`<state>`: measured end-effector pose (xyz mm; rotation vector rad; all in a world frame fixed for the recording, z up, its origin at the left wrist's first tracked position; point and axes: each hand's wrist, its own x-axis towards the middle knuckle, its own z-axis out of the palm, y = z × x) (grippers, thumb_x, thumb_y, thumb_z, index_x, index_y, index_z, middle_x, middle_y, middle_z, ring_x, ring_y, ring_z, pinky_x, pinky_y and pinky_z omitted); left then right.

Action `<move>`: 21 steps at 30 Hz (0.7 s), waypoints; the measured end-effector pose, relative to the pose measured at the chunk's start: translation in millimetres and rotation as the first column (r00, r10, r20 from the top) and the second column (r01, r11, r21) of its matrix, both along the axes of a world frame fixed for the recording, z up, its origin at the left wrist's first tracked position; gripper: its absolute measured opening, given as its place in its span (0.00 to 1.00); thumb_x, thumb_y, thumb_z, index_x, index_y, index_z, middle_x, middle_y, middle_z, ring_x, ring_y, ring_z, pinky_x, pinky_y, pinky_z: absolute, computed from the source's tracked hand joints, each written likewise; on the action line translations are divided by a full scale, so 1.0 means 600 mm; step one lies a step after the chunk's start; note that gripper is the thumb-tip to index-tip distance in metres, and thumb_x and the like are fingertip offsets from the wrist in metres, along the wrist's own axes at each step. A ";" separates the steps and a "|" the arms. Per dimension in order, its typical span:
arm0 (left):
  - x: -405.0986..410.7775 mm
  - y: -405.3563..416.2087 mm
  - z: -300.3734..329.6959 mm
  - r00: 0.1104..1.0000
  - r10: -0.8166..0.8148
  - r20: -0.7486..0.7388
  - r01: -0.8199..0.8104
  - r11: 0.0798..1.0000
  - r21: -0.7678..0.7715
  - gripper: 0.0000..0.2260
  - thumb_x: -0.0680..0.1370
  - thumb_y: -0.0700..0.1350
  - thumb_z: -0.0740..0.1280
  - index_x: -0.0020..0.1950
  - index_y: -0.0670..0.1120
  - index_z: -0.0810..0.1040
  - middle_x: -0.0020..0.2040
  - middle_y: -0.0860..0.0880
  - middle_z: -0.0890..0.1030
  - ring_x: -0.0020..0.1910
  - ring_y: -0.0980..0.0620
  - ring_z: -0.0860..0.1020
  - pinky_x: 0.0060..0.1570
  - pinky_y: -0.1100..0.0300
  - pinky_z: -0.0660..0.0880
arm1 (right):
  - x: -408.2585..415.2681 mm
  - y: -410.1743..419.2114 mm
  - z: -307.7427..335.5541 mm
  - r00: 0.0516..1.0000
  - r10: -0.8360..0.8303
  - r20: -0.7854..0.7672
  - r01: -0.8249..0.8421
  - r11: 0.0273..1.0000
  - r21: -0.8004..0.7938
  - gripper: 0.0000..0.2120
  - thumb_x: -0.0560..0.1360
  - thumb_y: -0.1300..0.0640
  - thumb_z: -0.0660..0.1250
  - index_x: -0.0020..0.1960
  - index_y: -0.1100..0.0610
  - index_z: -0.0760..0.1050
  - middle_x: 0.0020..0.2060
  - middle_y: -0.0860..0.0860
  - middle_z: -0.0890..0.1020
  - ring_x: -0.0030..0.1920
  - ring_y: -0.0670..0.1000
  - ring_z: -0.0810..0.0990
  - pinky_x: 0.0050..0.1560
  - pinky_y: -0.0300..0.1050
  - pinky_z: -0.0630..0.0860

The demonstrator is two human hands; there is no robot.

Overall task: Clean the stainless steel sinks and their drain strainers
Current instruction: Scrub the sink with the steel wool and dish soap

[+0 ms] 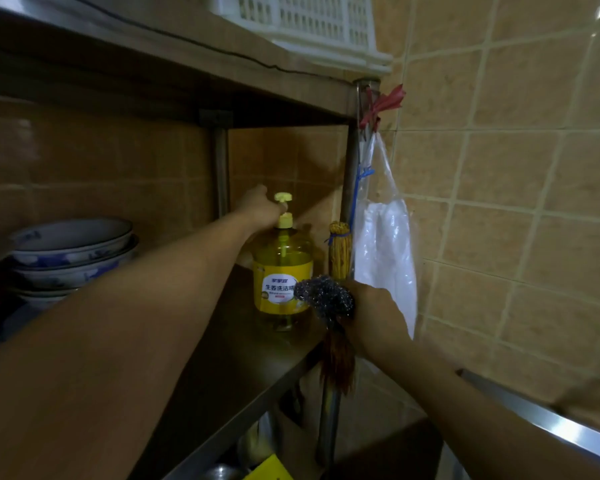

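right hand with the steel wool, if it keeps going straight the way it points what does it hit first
Most likely the yellow dish soap bottle: the right hand holds the steel wool just in front of its label. Depth is unclear, so it may slide past to the bottle's right.

I see open shelf (222, 341) surface left of the detergent bottle (282, 271), up to the stacked bowls (73, 251). To the bottle's right, a straw bundle (340, 251), the rack post (350, 174) and a hanging plastic bag (385, 244) crowd the way.
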<state>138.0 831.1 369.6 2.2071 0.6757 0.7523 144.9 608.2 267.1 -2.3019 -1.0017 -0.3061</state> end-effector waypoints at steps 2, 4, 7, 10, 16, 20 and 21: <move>-0.030 0.010 -0.014 0.999 0.014 -0.034 -0.014 1.000 0.005 0.29 0.77 0.50 0.67 0.74 0.44 0.62 0.73 0.44 0.67 0.69 0.43 0.68 0.68 0.50 0.67 | -0.013 0.023 0.002 1.000 0.020 0.003 -0.020 1.000 -0.003 0.15 0.73 0.53 0.67 0.60 0.50 0.77 0.49 0.57 0.82 0.52 0.62 0.79 0.48 0.50 0.77; -0.066 0.020 -0.033 0.995 0.028 -0.091 -0.027 1.000 0.010 0.26 0.77 0.48 0.68 0.72 0.42 0.66 0.69 0.43 0.71 0.65 0.45 0.72 0.64 0.54 0.70 | -0.023 0.051 -0.001 0.998 0.055 0.010 -0.055 0.998 -0.026 0.18 0.73 0.49 0.68 0.62 0.49 0.76 0.51 0.57 0.82 0.53 0.62 0.79 0.49 0.52 0.76; -0.119 0.031 -0.066 0.990 0.056 -0.130 -0.056 0.998 -0.003 0.22 0.76 0.43 0.69 0.69 0.41 0.69 0.66 0.43 0.74 0.58 0.52 0.73 0.53 0.61 0.68 | -0.031 0.099 -0.019 0.997 0.074 0.025 -0.071 0.991 -0.115 0.21 0.74 0.50 0.66 0.67 0.48 0.71 0.57 0.57 0.80 0.57 0.62 0.78 0.55 0.54 0.75; -0.162 0.038 -0.095 0.982 0.057 -0.182 -0.062 0.998 -0.023 0.20 0.77 0.43 0.67 0.68 0.43 0.70 0.66 0.44 0.73 0.58 0.50 0.73 0.52 0.60 0.66 | -0.036 0.147 -0.045 0.993 0.080 0.086 -0.061 0.978 -0.201 0.23 0.76 0.54 0.64 0.70 0.48 0.67 0.61 0.57 0.77 0.60 0.61 0.76 0.57 0.54 0.74; -0.204 0.056 -0.136 0.972 0.038 -0.234 -0.053 0.997 -0.060 0.20 0.78 0.43 0.66 0.69 0.45 0.68 0.64 0.45 0.73 0.53 0.54 0.70 0.50 0.61 0.66 | -0.042 0.235 -0.091 0.936 0.120 0.330 0.021 0.918 -0.396 0.21 0.76 0.65 0.62 0.68 0.54 0.67 0.56 0.57 0.78 0.55 0.59 0.79 0.41 0.48 0.71; -0.215 0.065 -0.152 0.961 0.046 -0.273 -0.059 0.997 -0.040 0.19 0.78 0.44 0.67 0.68 0.46 0.70 0.63 0.45 0.73 0.59 0.50 0.73 0.52 0.60 0.67 | -0.038 0.255 -0.114 0.903 0.173 0.393 0.052 0.865 -0.499 0.22 0.76 0.63 0.63 0.69 0.56 0.65 0.53 0.55 0.79 0.54 0.57 0.78 0.38 0.47 0.68; -0.217 0.066 -0.155 0.959 0.048 -0.279 -0.059 0.998 -0.031 0.19 0.77 0.44 0.67 0.68 0.46 0.70 0.63 0.45 0.74 0.60 0.49 0.73 0.52 0.60 0.68 | -0.038 0.258 -0.117 0.910 0.183 0.373 0.042 0.853 -0.521 0.22 0.76 0.62 0.63 0.69 0.56 0.64 0.54 0.56 0.78 0.55 0.57 0.78 0.39 0.47 0.68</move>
